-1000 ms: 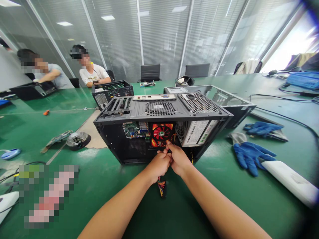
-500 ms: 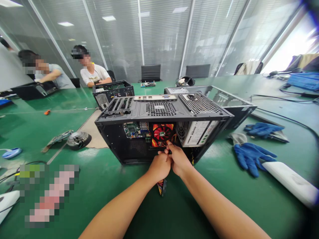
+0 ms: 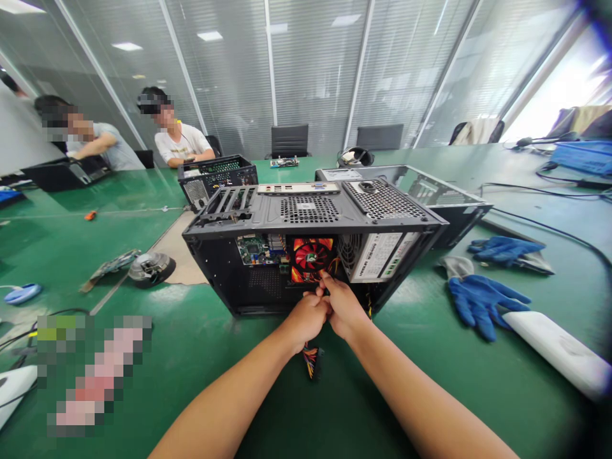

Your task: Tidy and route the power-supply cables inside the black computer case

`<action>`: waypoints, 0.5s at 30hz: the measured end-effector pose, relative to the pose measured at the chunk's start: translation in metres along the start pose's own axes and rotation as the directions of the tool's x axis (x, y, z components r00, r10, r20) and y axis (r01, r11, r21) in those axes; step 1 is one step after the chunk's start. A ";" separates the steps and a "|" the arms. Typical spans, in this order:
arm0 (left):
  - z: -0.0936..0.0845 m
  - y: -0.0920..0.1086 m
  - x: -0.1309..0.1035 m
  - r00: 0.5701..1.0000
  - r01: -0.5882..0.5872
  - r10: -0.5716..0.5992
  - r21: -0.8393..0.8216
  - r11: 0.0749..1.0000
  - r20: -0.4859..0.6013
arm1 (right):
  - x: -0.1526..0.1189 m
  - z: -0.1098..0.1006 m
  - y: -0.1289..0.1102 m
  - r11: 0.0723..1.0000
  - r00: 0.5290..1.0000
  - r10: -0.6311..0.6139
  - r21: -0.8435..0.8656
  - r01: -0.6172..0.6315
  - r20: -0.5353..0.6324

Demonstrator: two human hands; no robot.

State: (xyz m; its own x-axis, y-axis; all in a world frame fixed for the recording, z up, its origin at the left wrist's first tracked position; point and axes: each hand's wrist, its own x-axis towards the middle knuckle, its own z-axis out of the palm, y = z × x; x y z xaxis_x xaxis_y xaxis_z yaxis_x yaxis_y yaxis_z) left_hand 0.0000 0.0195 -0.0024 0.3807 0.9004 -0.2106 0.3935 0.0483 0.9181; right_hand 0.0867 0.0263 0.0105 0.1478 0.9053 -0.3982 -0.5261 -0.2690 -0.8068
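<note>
Cable bundle [image 3: 312, 362] has been swung out from under the left hand [image 3: 308, 317] since half a second ago, with more of its black connector shown; the hands are barely shifted. The left fingers are curled closed, apparently around the bundle. The right hand [image 3: 342, 304] is pressed against the left, thumb raised; whether anything is gripped by it cannot be told. Both are held at the open side of the computer case [image 3: 306, 225], below the red fan [image 3: 310, 256], on the green table [image 3: 191, 338].
</note>
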 end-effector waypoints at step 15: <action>-0.001 0.004 -0.004 0.981 -0.130 0.186 0.527 0.840 -0.054 | 0.003 -0.002 0.004 0.998 0.999 -0.029 0.050 0.027 0.037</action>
State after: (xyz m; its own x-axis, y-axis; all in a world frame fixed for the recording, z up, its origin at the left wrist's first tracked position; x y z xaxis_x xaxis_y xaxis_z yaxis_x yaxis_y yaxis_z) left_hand -0.0006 0.0162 0.0026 0.4014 0.9158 -0.0171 0.7221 -0.3049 0.6210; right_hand 0.0872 0.0275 0.0051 0.1319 0.9242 -0.3584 -0.5630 -0.2278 -0.7945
